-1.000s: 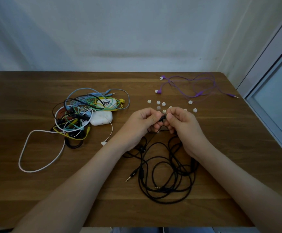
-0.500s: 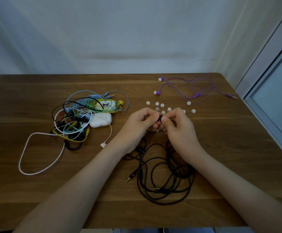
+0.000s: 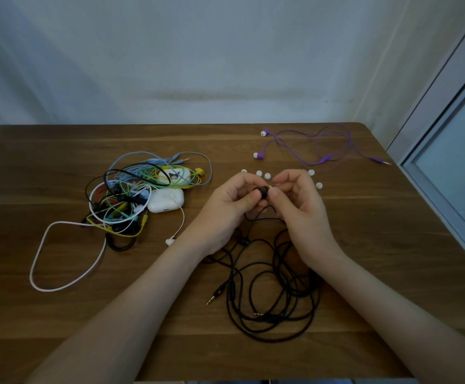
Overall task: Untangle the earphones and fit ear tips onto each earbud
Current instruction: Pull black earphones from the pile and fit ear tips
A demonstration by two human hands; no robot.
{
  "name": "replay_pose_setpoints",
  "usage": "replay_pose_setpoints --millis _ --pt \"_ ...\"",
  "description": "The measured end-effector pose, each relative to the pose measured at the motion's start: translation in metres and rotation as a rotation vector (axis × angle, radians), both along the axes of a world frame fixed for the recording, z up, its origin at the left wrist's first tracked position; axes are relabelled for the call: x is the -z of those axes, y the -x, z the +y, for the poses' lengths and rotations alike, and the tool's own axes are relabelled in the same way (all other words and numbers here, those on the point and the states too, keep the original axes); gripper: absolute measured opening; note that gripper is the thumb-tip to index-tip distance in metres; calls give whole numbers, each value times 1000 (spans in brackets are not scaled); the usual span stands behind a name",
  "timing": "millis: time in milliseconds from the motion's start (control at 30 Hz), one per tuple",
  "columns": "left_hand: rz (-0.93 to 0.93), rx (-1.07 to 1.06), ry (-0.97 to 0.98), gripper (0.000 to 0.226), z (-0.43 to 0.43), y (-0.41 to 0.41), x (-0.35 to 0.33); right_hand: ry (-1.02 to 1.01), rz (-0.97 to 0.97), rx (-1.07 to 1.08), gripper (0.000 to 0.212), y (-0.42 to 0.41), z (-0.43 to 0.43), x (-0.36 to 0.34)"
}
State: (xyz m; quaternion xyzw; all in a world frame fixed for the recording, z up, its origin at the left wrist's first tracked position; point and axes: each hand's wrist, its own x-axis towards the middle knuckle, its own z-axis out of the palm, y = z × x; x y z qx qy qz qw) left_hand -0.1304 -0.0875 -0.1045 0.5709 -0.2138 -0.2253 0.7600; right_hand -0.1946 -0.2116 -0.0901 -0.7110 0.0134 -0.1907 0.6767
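Black earbud [image 3: 263, 193] pinched between fingertips of left hand [image 3: 225, 203] and right hand [image 3: 300, 206], raised over table middle. Fingers cover most of it; fitted tip cannot be made out. Black cable [image 3: 232, 291] drops to loose coil on table [image 3: 392, 245], partly hidden under both wrists. White ear tips [image 3: 258, 173] behind hands, some blocked by fingers. Purple earphones [image 3: 322, 159] near far right corner. Coloured tangle [image 3: 126, 200] left, white case [image 3: 167, 200] half buried. Widest open wood: far left, behind tangle.

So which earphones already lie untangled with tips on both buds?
The purple earphones, far right: spread out alone, white tips on both buds. The black cables and coloured pile lie in overlapping loops.
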Motion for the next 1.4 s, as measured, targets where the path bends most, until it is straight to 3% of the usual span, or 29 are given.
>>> replay_pose_setpoints --millis 200,400,667,933,1100,1233,1300,1400 --pt "-6 25 9 23 2 1 -2 -55 30 -12 21 -1 -4 0" --pt "51 60 72 15 4 1 -3 14 40 -15 20 -4 -6 3" --pt "37 5 -28 15 4 0 -2 74 37 -45 21 -3 -8 3" --pt "-2 -8 -85 20 6 7 -18 317 123 -56 37 0 -12 -5" --pt "-128 32 -181 27 25 13 -43 870 274 -274 34 13 -22 -15" --pt "-160 7 -295 20 44 25 -58 1197 398 -504 56 33 -20 -23" --pt "-138 -3 -349 24 50 30 -65 1223 421 -549 52 39 -17 -25" --pt "-119 2 -530 15 54 36 -72 1084 427 -537 51 44 -14 -26"
